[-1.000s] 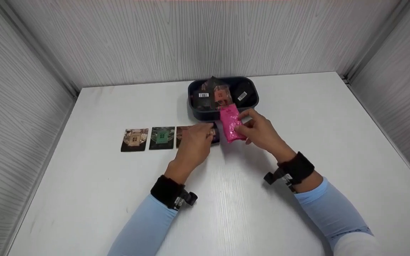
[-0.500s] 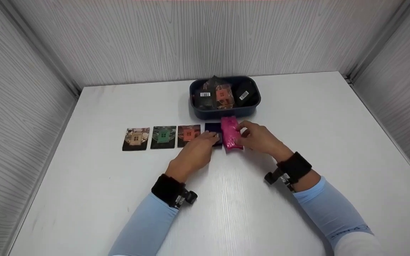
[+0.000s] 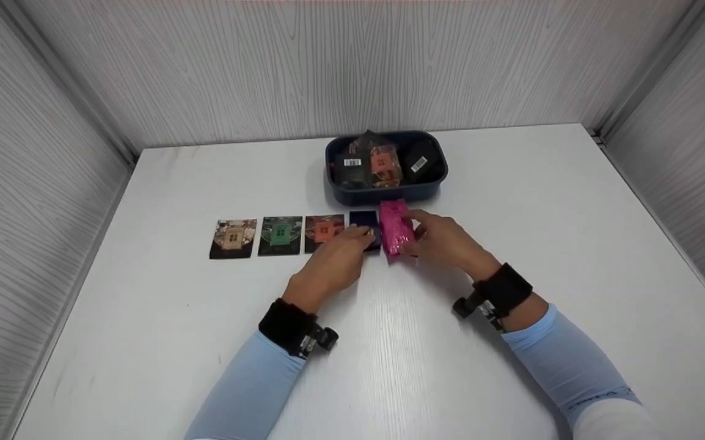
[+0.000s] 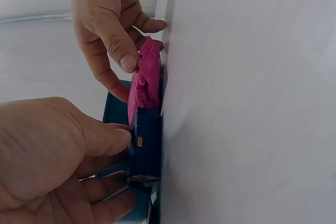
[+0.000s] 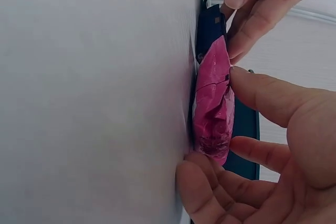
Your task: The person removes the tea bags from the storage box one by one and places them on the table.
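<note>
In the head view, a shiny pink packet [image 3: 395, 227] lies on the table at the right end of a row. My right hand [image 3: 447, 241] is at its right side, thumb and index finger on its upper face, the other fingers along its edge. Left of it, close alongside, lies a dark blue packet [image 3: 363, 219]. My left hand [image 3: 334, 260] reaches over this packet, and the thumb [image 4: 113, 137] touches its top in the left wrist view. Further left lie an orange-labelled packet [image 3: 324, 230], a green-labelled packet [image 3: 280, 234] and a beige-labelled packet [image 3: 233, 238].
Behind the row stands a dark blue bin [image 3: 383, 197] with several dark packets and one orange-labelled packet [image 3: 384, 164] inside. The white table [image 3: 389, 354] is enclosed by grey wood-grain panels [image 3: 303, 67] at the back and both sides.
My right hand has lowered the pink packet from the bin's front edge to the table, beside the dark blue one. My left hand has drawn back slightly, uncovering the orange-labelled packet.
</note>
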`<state>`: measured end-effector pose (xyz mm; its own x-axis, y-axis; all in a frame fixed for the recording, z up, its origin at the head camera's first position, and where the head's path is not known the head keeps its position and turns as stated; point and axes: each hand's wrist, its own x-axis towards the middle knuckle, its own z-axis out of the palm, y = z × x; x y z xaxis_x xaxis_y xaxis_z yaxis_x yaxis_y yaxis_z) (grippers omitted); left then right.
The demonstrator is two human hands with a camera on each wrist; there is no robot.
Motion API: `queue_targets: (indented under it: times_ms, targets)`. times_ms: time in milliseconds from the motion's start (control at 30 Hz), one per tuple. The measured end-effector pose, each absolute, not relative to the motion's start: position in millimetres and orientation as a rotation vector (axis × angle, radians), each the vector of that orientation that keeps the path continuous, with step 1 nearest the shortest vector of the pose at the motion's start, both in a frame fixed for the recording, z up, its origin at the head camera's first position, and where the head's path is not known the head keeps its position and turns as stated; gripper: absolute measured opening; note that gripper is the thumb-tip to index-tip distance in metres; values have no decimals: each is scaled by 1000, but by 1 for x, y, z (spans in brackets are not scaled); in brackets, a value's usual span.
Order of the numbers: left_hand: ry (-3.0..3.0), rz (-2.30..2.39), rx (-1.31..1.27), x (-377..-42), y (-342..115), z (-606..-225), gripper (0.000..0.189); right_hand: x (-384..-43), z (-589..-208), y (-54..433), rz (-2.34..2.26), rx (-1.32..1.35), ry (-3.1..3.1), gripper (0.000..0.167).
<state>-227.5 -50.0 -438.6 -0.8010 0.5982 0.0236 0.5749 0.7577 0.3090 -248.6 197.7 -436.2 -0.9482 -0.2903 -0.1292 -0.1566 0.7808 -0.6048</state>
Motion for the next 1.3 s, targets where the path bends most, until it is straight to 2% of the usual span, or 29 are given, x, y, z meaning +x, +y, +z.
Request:
queue_targets:
  times_ms: [333, 667, 900, 1100, 1300]
  targets:
    - [2869, 468, 927, -228, -50, -439, 44, -250, -436, 197, -929, -324, 2763, 67]
    - [2867, 507, 924, -230, -50, -435, 45, -253, -433, 198, -943, -269, 2759, 71]
    - [2870, 602, 873, -232, -56, -433, 47, -257, -427, 202, -958, -318, 2829, 56]
    - [2953, 760, 743, -241, -61, -426, 48, -288, -404, 211, -928, -322, 3043, 25]
    - [3054, 814, 678, -255, -53, -417, 48, -341, -387, 217, -773, -148, 3260, 24]
